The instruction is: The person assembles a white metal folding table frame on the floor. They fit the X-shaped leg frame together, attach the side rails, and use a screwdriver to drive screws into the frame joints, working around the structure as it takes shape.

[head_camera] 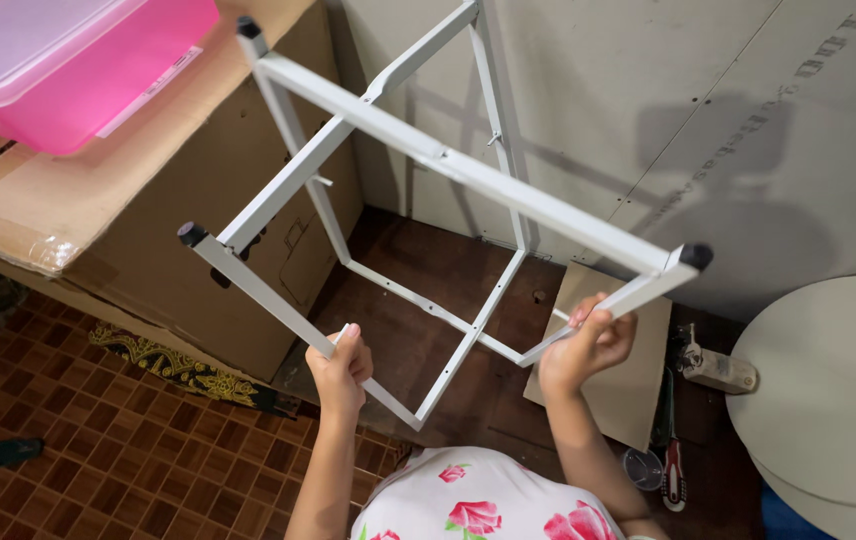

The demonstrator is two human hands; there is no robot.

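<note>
Hands (pixel 468 360) gripping upturned frame (pixel 448 165), legs up

A pale wall (pixel 648 90) is catching shadows at the back. Dark wood floor (pixel 428 270) is giving way to red-brown patterned tile (pixel 98 450) on the left. A large cardboard box (pixel 148 220) is standing by the wall, carrying a pink tub (pixel 68 60). A round grey top (pixel 828 390) is leaning at right.

A: Any packages here?
B: A big brown cardboard box (pixel 148 190) at ten o'clock, its top flaps taped, dark symbols printed on its side.
A: Labels?
B: One white strip label (pixel 148 88) on the pink plastic tub (pixel 78 70) atop that box. No screens or signs.
</note>
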